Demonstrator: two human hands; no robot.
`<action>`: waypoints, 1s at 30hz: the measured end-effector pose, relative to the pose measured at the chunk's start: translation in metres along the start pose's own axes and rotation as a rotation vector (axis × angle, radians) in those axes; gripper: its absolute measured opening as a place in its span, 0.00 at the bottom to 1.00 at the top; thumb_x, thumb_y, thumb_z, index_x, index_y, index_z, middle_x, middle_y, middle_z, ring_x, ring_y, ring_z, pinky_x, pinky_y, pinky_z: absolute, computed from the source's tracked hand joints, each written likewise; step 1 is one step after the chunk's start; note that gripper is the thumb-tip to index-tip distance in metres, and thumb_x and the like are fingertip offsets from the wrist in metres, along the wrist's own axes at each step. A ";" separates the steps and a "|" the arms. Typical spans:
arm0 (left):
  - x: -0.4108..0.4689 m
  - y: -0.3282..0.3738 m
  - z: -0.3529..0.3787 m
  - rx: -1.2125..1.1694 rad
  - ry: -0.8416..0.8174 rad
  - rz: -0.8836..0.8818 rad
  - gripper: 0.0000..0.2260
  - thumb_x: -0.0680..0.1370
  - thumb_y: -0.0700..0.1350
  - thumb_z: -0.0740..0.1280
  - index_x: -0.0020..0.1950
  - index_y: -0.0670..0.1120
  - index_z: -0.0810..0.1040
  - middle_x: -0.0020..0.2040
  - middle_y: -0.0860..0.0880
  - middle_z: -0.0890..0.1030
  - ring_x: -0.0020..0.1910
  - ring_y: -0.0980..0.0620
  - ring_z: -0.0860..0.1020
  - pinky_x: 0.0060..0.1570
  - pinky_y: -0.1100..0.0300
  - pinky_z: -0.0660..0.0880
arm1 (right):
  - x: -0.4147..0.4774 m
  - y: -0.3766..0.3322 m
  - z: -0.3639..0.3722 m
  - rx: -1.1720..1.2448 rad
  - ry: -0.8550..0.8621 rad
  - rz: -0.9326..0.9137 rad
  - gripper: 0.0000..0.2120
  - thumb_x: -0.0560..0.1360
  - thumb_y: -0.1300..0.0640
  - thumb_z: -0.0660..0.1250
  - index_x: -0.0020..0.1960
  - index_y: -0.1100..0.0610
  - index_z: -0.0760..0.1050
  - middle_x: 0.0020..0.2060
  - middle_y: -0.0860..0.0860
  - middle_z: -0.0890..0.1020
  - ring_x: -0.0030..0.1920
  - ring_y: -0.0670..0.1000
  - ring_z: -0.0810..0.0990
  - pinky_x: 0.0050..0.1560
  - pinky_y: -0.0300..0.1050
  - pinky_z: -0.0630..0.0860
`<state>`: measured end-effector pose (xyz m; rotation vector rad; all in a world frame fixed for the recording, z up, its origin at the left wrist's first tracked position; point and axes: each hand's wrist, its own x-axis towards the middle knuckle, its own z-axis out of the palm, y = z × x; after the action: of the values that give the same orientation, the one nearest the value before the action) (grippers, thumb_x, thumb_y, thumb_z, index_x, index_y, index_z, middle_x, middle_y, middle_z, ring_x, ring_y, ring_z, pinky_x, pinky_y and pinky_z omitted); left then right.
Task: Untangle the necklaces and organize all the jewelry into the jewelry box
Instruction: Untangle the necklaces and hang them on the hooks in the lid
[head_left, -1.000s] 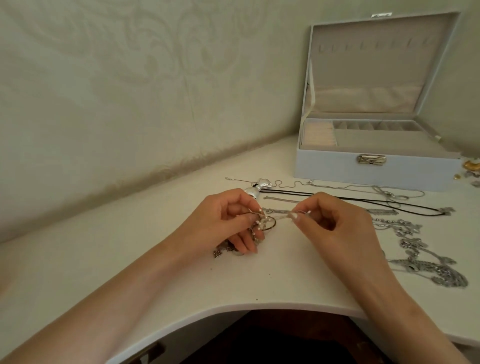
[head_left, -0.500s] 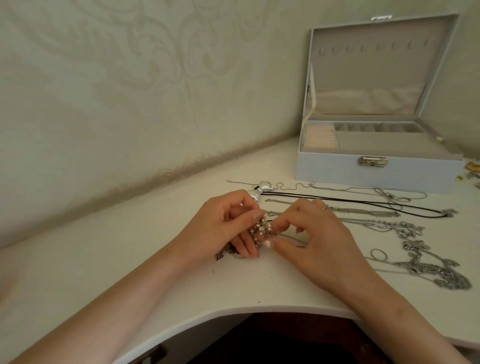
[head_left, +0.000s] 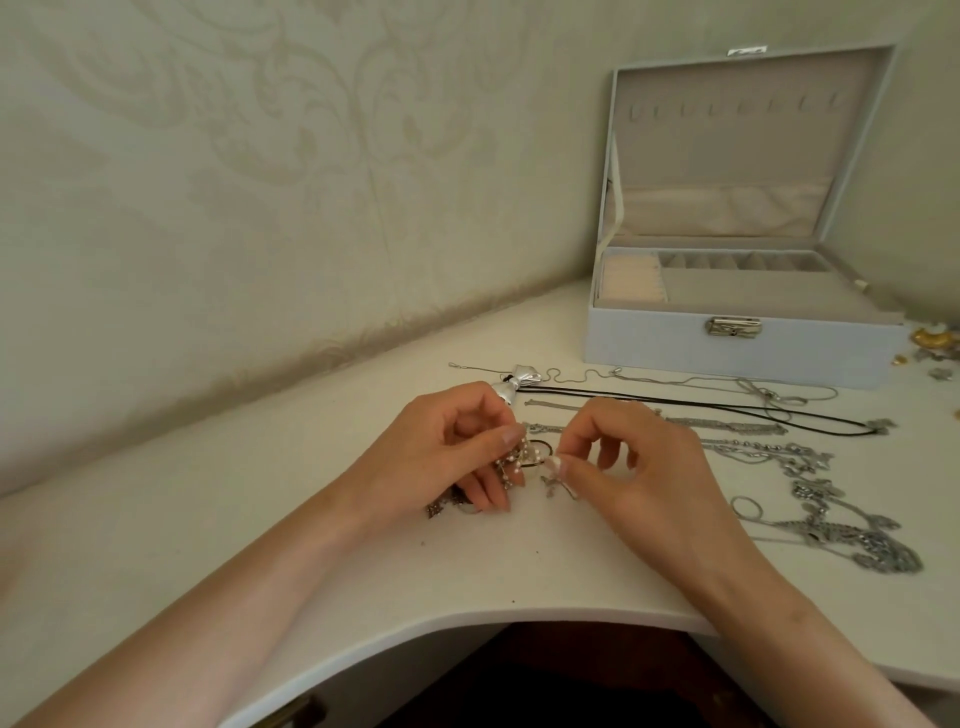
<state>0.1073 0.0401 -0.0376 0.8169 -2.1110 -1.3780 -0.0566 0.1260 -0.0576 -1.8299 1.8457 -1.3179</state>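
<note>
Tangle (head_left: 515, 458): over the table (head_left: 260, 519), well apart from the open box (head_left: 727, 358). Our left hand (head_left: 457, 447) pinches it; our right hand (head_left: 641, 467) pinches one strand (head_left: 557, 482) beside it. Risk: we tug too hard, and the knot tightens or a link snaps.

A white table (head_left: 208, 545) with a curved front edge meets a patterned wall (head_left: 260, 156) (pale scrollwork)

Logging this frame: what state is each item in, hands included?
jewelry box: lid open, upright.
left hand: grips the beaded tangle.
right hand: pinches a thin chain.
beaded tangle: knotted, held.
black cord necklace: laid out flat.
silver necklaces: spread loose.
</note>
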 end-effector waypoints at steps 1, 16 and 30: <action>0.000 0.000 -0.001 -0.001 -0.010 -0.002 0.04 0.77 0.41 0.65 0.49 0.40 0.76 0.36 0.47 0.83 0.32 0.48 0.82 0.31 0.62 0.76 | 0.000 0.000 0.000 0.001 0.004 0.005 0.13 0.67 0.59 0.72 0.31 0.47 0.70 0.35 0.37 0.77 0.39 0.45 0.71 0.35 0.33 0.62; 0.000 0.001 0.000 0.124 -0.054 -0.026 0.03 0.76 0.39 0.68 0.43 0.46 0.77 0.27 0.51 0.78 0.26 0.54 0.77 0.30 0.63 0.74 | 0.001 0.001 0.001 0.011 0.007 0.038 0.11 0.70 0.58 0.69 0.34 0.47 0.71 0.36 0.36 0.77 0.36 0.43 0.71 0.33 0.34 0.62; 0.000 -0.001 -0.001 0.138 -0.025 0.027 0.03 0.75 0.39 0.68 0.45 0.47 0.78 0.31 0.54 0.77 0.24 0.54 0.74 0.24 0.64 0.70 | 0.001 0.002 0.003 -0.005 -0.006 -0.039 0.08 0.69 0.53 0.70 0.34 0.45 0.73 0.37 0.40 0.78 0.39 0.46 0.72 0.39 0.41 0.68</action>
<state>0.1077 0.0392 -0.0385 0.8251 -2.2487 -1.2456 -0.0555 0.1234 -0.0602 -1.8798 1.8206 -1.3199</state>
